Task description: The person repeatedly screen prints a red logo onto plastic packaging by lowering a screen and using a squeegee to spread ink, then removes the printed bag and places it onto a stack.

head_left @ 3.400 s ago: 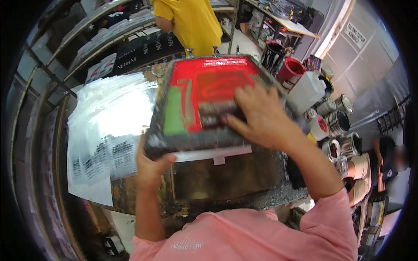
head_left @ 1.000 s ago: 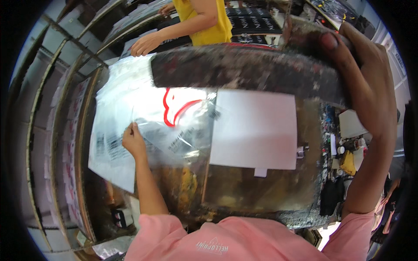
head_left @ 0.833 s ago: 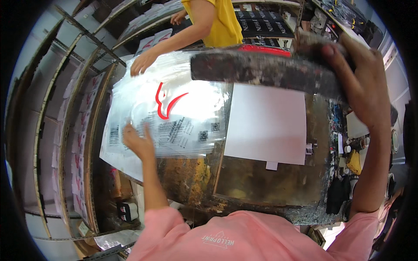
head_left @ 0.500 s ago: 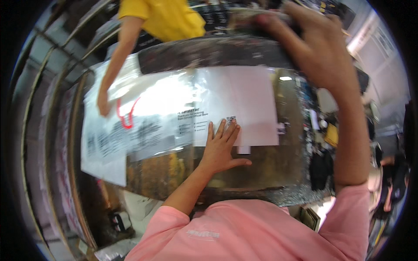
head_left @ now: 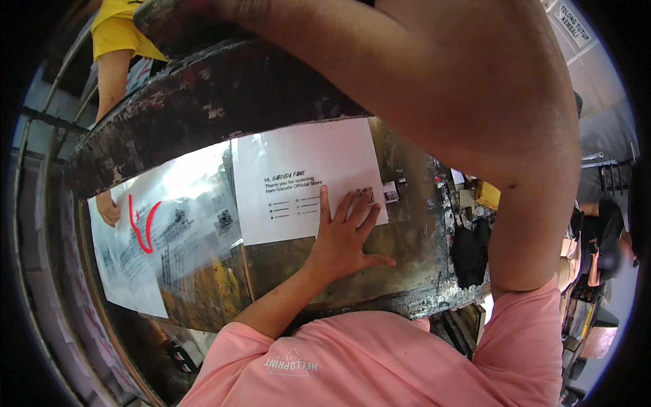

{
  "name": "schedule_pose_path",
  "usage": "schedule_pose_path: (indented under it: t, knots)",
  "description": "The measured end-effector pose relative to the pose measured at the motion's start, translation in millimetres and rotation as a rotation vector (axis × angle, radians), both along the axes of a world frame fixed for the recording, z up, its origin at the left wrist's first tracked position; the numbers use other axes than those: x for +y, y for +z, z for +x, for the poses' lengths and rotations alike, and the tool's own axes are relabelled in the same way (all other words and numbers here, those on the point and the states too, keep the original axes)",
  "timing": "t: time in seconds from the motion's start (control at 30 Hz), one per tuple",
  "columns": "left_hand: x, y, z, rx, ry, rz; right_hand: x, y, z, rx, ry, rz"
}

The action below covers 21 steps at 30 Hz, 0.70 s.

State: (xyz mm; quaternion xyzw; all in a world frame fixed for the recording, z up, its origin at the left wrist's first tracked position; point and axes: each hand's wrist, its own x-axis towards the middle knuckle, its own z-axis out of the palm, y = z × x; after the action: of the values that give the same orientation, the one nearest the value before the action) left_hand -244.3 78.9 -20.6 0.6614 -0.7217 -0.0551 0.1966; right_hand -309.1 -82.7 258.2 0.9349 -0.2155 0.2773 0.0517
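Note:
My left hand lies flat, fingers spread, on the lower right of a white sheet with black print. It holds nothing. The sheet rests on a stained, glossy tabletop. My right hand looms large at the top, close to the camera. Its thumb stretches left toward a dark, worn frame edge, while its other fingers are out of the picture; whether it grips that edge cannot be told. Beside the white sheet is a glossy clear film with grey print and a red hand-drawn mark.
A co-worker's hand, below a yellow sleeve, touches the film's left edge. Metal racks line the left side. Black cloth and a yellow item lie right of the table. Another person is at the far right.
My right hand has come closer to the camera and its thumb has moved left. The dark frame edge now tilts. Film and co-worker's hand appear farther left. My left hand stays on the sheet.

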Motion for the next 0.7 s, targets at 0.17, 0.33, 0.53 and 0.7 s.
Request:
schedule_pose_path:
  t: [0.17,0.33,0.53,0.7]
  knots:
    - [3.3,-6.4,1.9,0.004,-0.007,-0.082,5.4,6.4,6.3,-0.014,-0.012,0.002]
    - [2.9,-6.8,0.7,-0.019,-0.025,-0.117,16.4,22.5,14.5,-0.017,-0.062,0.016]
    - [7.1,-8.1,-0.6,-0.026,-0.027,-0.177,5.7,18.2,20.9,-0.073,0.031,0.011]
    - [28.0,45.1,26.3,0.235,0.048,-0.403,16.4,18.0,16.7,-0.041,-0.040,-0.045]
